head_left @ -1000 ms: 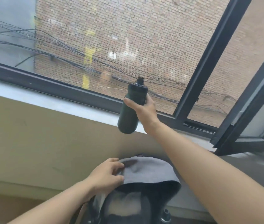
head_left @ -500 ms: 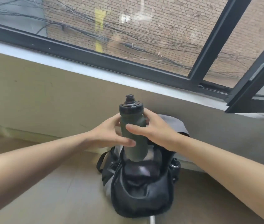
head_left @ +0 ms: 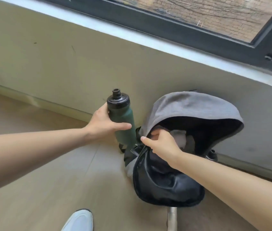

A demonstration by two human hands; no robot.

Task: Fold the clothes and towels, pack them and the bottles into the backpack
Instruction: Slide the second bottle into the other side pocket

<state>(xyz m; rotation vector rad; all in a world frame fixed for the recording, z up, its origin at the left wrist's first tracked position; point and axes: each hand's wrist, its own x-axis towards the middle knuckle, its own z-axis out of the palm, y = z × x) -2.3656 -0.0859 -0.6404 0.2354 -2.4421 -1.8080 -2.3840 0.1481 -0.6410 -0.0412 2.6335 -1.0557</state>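
Left hand (head_left: pixel 105 125) wrapped round the dark green bottle (head_left: pixel 123 117), upright, just left of the backpack (head_left: pixel 165 184) and outside its mouth; right hand (head_left: pixel 162 144) pinching the backpack's left mouth edge, grey flap (head_left: pixel 190 105) arched open toward the wall (head_left: pixel 82 64), light cloth (head_left: pixel 180 137) inside, open floor (head_left: pixel 65 180) left of the backpack.

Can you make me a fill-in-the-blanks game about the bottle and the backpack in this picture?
1. The hand gripping the green bottle is the person's ____ one.
2. The bottle's cap is coloured ____.
3. The right hand grips the rim of the backpack, which stands on the ____.

Missing words: left; black; floor.
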